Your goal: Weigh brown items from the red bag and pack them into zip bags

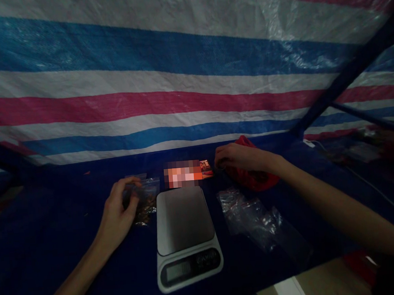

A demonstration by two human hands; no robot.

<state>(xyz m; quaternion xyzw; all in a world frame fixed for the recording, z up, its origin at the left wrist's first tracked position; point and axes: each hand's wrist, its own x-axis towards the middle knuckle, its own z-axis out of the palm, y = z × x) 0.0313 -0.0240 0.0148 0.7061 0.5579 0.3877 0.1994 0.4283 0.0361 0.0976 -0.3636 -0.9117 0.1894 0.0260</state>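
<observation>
Two bare hands reach to either side of a kitchen scale on a blue desk

Take the white scale (185, 221) as the centre of a clock, with 12 pointing away from the wearer. Its metal plate faces up, and its dim display, at the near end, is too dark to read. It sits on a dark blue desk (104, 273).

At 10 o'clock, just beside the scale's far left corner, lie filled clear bags (147, 203) with brownish contents. The left grip (121, 201) rests against them, fingers curled, thumb and forefinger parted.

At about 1 to 2 o'clock, the right grip (237, 157) is bent down at a red plastic bag (263, 181), partly covering it. The fingertips are hidden in shadow, so whether they pinch anything cannot be told.

At 12 o'clock, just beyond the scale, lies an orange card (205, 169), partly blurred out. At 3 o'clock, flat clear bags (253, 216) overlap, with a narrow strip of desk between them and the scale.

The broadest stretch of desk spreads from 7 to 9 o'clock. The near edge runs slantwise at 4 to 5 o'clock, below the flat bags. Along the far edge, a striped sheet (166, 104) rises like a wall, limiting reach beyond the card.
</observation>
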